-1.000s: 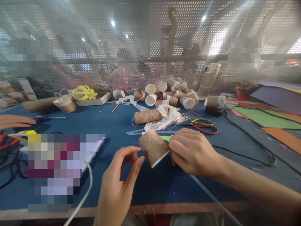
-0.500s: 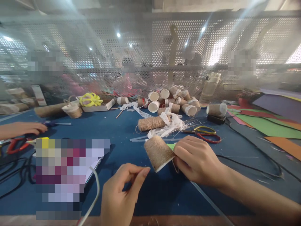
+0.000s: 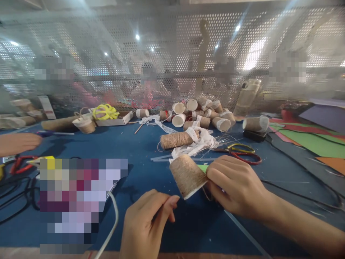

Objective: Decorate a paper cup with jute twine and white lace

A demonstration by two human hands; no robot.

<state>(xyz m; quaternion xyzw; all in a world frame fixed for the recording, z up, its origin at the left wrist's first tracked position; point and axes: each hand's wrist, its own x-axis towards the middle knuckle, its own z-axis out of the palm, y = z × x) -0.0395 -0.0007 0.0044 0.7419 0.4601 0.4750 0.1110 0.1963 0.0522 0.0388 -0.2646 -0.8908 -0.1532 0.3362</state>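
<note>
A paper cup wrapped in brown twine [image 3: 187,176] is tilted over the table, its white rim facing down. My right hand [image 3: 234,180] grips it by its right side, fingers closed. A bit of green [image 3: 202,168] shows between those fingers and the cup. My left hand [image 3: 151,219] is just left of the rim, apart from the cup, with thumb and forefinger pinched together. Whatever may be in that pinch is too small to make out. Behind the cup lie a roll of twine [image 3: 176,140] and a tangle of white lace [image 3: 206,142].
Scissors with yellow and red handles [image 3: 246,154] lie beyond my right hand. Several wrapped cups [image 3: 210,115] are heaped at the back. Coloured paper sheets [image 3: 318,140] cover the right. At left are another person's hand [image 3: 21,144], a white cable [image 3: 114,219] and a blurred-out object [image 3: 81,201].
The view has shifted slightly, so most things sit a little further right. The other person's hand has drawn back left. My right hand keeps its grip on the cup; my left stays pinched.
</note>
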